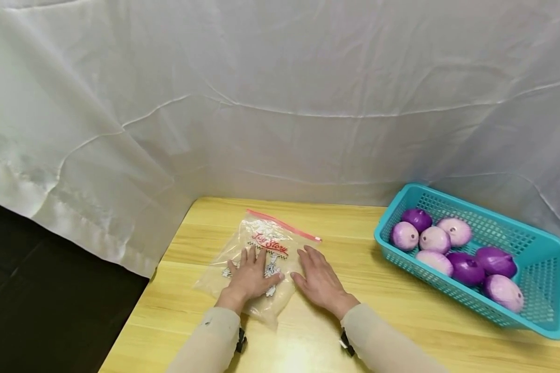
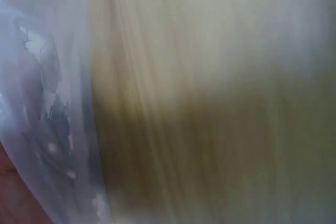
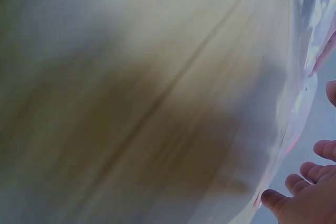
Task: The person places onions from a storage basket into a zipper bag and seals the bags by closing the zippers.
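Yellow wood tabletop (image 1: 354,223), grey fabric (image 1: 308,103) behind. Head: clear plastic red-zip bag (image 1: 282,259) lies tabletop-left, zip end and long axis pointing away, slightly right. Left hand's (image 1: 251,278) fingers spread on it, right hand's (image 1: 321,278) straight alongside; outward flat-palm strokes probably smooth best. Left wrist: fingers unclear. Right wrist: fingers apart.

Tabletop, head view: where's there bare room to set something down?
Bare wooden tabletop shows between the right hand and turquoise basket, and left of the zip-top bag to the table's edge. Crowded: the bag, under the left hand, and the basket, where purple onions leave room only toward the right end.
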Demonstrator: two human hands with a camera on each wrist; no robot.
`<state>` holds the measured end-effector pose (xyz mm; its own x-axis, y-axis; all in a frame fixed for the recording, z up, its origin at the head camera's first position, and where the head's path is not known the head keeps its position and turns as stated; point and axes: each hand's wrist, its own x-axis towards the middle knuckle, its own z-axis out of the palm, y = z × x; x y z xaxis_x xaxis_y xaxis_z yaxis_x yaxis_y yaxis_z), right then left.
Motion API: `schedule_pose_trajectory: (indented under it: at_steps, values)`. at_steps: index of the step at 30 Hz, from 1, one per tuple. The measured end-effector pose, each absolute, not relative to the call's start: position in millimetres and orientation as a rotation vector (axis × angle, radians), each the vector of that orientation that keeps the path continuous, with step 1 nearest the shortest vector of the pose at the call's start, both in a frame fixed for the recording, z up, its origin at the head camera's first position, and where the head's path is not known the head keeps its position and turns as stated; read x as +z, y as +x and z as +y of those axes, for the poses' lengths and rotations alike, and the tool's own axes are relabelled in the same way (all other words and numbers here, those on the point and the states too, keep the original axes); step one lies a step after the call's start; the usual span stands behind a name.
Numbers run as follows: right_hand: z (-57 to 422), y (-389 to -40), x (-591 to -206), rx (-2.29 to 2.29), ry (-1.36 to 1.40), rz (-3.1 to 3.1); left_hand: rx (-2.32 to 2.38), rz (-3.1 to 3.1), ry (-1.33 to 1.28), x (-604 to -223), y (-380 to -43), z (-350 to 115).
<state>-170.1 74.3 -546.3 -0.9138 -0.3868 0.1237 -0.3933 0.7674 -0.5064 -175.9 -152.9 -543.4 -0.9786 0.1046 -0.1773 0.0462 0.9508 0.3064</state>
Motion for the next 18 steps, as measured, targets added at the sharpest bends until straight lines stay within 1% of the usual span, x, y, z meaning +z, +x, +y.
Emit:
schedule_pose_trajectory:
  at_steps: [11,18]
  values:
    - [112,-165,-546,0.795,0.566,-3.011,0.389,2.774,0.492,-536,-163,-128]
    - [135,-147,-546,0.655,0.581,-3.057,0.338,2.734,0.565,-531,-158,-121]
